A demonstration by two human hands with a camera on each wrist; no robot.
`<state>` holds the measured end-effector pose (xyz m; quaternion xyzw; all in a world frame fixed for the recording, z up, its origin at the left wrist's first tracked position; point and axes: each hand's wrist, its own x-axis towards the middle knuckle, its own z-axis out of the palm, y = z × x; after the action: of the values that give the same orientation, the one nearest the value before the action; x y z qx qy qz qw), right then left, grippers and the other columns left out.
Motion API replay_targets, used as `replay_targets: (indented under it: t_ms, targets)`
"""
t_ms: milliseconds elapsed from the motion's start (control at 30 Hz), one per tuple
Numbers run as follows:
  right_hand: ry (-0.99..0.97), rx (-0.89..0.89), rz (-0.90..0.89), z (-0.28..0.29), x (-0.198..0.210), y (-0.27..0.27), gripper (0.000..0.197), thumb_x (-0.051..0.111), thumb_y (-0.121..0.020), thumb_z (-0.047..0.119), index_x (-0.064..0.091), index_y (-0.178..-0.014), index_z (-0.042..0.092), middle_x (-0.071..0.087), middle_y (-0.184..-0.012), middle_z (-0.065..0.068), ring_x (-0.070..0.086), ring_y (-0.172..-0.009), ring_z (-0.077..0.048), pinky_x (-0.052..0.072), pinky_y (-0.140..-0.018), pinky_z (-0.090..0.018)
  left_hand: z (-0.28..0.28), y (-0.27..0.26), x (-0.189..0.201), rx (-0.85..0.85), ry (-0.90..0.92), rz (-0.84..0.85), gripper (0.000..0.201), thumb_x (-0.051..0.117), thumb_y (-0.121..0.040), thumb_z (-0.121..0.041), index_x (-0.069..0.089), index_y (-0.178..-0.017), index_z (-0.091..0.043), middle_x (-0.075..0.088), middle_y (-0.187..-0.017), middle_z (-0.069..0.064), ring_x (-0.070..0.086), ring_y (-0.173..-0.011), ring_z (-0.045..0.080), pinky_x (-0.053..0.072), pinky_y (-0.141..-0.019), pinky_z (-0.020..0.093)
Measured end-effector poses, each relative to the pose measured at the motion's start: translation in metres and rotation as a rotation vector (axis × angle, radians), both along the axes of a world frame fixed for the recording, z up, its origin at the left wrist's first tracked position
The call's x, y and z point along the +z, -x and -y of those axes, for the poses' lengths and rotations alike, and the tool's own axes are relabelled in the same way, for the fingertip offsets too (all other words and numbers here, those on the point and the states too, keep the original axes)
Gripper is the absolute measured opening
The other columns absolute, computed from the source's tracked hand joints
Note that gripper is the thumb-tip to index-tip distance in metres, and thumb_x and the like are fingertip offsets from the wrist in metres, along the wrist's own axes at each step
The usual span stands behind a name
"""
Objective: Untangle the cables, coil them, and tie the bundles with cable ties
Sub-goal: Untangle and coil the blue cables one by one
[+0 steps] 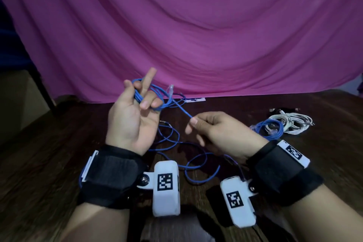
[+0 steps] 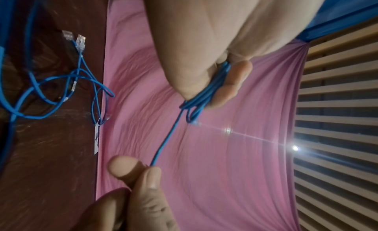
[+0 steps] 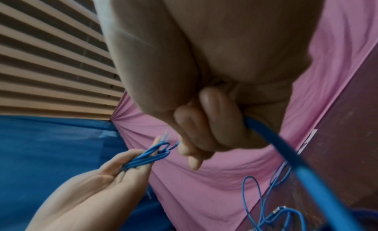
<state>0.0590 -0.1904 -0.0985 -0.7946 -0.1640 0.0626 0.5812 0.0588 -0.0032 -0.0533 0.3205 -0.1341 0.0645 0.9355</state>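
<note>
My left hand (image 1: 135,104) is raised palm-up over the table, with several loops of a thin blue cable (image 1: 155,96) wound round its fingers and held by the thumb; the index finger points up. The coil (image 2: 206,92) sits between thumb and fingers, a clear plug (image 1: 170,89) sticking out of it. A taut stretch of the same cable (image 2: 163,144) runs to my right hand (image 1: 198,125), which pinches it between thumb and index finger. Behind the right hand the cable (image 3: 296,155) trails down to loose loops (image 1: 196,163) on the wooden table.
At the right of the dark wooden table (image 1: 49,163) lie a coiled blue cable (image 1: 270,128) and a coiled white cable (image 1: 292,122). More loose blue cable with clear plugs (image 2: 78,42) lies near the pink cloth (image 1: 196,35) hanging behind the table. A white tag (image 1: 195,100) lies by the cloth.
</note>
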Motion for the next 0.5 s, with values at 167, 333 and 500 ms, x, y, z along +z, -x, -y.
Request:
replay_targets:
  t_ms: [167,333,500]
  targets:
    - [0.211,0.144,0.066,-0.013,0.004,0.016,0.031,0.047,-0.109,0.028,0.067,-0.096,0.007,0.060,-0.065,-0.002,0.042,-0.040,-0.007,0.034,-0.040,-0.016,0.004,-0.010,-0.006,0.258,0.053,-0.050,0.020,0.038,-0.110,-0.026,0.051,-0.099,-0.015,0.060,-0.076,-0.004,0.050,-0.048,0.008,0.052,-0.058,0.025]
    - [0.210,0.238,0.186,-0.020,0.008,0.026,0.023,0.050,-0.107,0.025,0.062,-0.092,0.012,0.061,-0.063,0.003,0.055,-0.048,-0.012,0.044,-0.045,-0.022,0.005,-0.022,-0.027,0.723,-0.687,-0.028,0.037,0.036,-0.110,-0.028,0.046,-0.133,0.000,0.061,-0.066,-0.007,0.056,-0.053,0.001,0.047,-0.062,0.019]
    - [-0.041,0.094,0.211,-0.013,0.013,0.020,0.025,0.053,-0.106,0.021,0.065,-0.086,0.014,0.051,-0.053,0.006,0.041,-0.037,-0.007,0.033,-0.037,-0.018,0.008,-0.021,-0.040,0.685,-1.272,0.117,0.031,0.040,-0.107,-0.032,0.053,-0.133,-0.020,0.070,-0.114,0.006,0.065,-0.103,0.013,0.048,-0.095,0.033]
